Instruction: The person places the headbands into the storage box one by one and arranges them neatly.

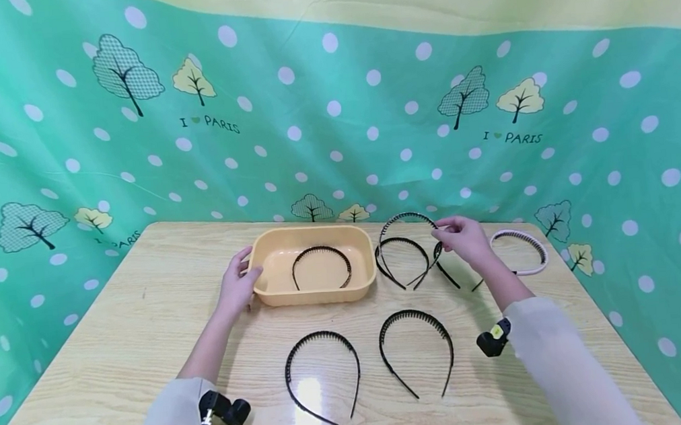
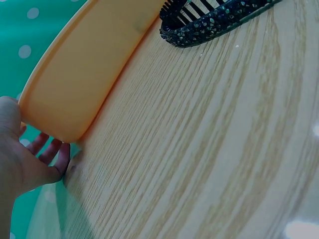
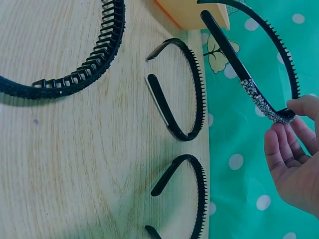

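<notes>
My left hand (image 1: 238,282) grips the left end of a peach plastic basin (image 1: 314,297), thumb at the rim and fingers against the outer wall. Inside the basin lies one dark toothed headband (image 1: 320,248). Between thumb and fingers, my right hand (image 1: 464,241) pinches another headband (image 3: 259,101), black with silvery glitter and small teeth, raised above the table right of the basin. Below it rests a black headband (image 1: 423,254). My right hand partly hides a further black headband (image 1: 448,276) in the head view.
Two black headbands, one left (image 1: 319,334) and one right (image 1: 411,313), lie nearer the front of the wooden table (image 1: 145,337). A white headband with dark teeth (image 1: 543,261) lies at the far right. Behind the table hangs a green dotted cloth (image 1: 308,121).
</notes>
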### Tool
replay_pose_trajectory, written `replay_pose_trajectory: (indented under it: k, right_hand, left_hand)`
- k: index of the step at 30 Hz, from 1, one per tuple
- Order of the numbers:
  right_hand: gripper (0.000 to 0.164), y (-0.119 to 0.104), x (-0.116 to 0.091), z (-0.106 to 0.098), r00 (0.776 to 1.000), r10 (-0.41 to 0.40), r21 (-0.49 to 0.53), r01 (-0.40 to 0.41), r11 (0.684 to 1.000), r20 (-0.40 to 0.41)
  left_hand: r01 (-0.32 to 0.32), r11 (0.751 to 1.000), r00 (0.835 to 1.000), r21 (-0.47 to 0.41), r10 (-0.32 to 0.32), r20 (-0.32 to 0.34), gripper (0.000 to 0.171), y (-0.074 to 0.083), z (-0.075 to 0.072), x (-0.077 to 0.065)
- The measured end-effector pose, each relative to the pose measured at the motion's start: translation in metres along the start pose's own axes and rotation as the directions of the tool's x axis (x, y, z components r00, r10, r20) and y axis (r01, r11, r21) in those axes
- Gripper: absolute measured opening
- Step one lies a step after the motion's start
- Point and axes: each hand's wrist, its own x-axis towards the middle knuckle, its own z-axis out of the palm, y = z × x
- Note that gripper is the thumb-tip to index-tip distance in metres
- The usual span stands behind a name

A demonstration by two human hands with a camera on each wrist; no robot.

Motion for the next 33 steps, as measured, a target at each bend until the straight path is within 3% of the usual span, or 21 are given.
replay_pose_trajectory:
  k: [33]
  right_hand:
    - [0.037, -0.020, 0.007, 0.033, 0.999, 0.000, 0.120, 0.005, 0.993, -0.042]
  left_hand:
    - [0.027, 0.999, 1.000, -0.018, -0.027, -0.003, 0.057, 0.003, 0.000, -0.002]
